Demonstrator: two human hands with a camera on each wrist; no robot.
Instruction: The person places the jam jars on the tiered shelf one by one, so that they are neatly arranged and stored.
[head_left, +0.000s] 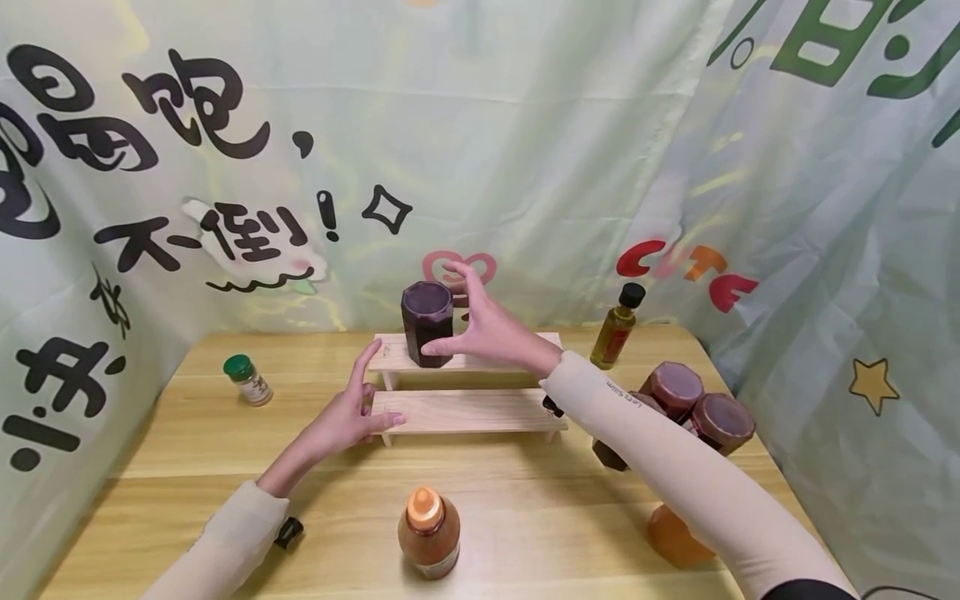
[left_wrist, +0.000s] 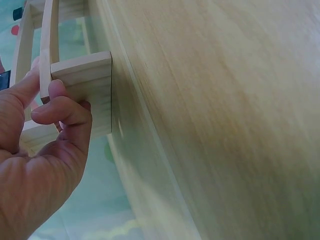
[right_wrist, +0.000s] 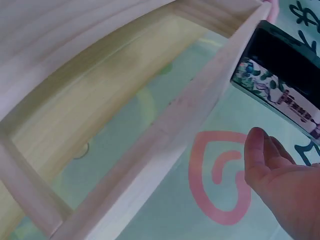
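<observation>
A dark octagonal jar (head_left: pixel 427 325) stands upright on the rear tier of a two-tier wooden rack (head_left: pixel 465 410), near its left end. Beside the jar is my right hand (head_left: pixel 491 329), its fingers spread and its thumb across the lower front. In the right wrist view, a gap separates the fingertips (right_wrist: pixel 256 137) from the jar (right_wrist: pixel 285 82), which has a patterned label; whether the thumb touches cannot be told. My left hand (head_left: pixel 348 417) holds the left end of the front tier. The left wrist view shows its curled fingers and thumb around the board's end.
A green-capped shaker bottle (head_left: pixel 249 381) stands left of the rack, and an orange-capped sauce bottle (head_left: pixel 430 537) in front. To the right are an oil bottle (head_left: pixel 617 327), several dark jars (head_left: pixel 675 387) and an orange item (head_left: pixel 677 537) partly hidden by my right sleeve. Printed curtains surround the table.
</observation>
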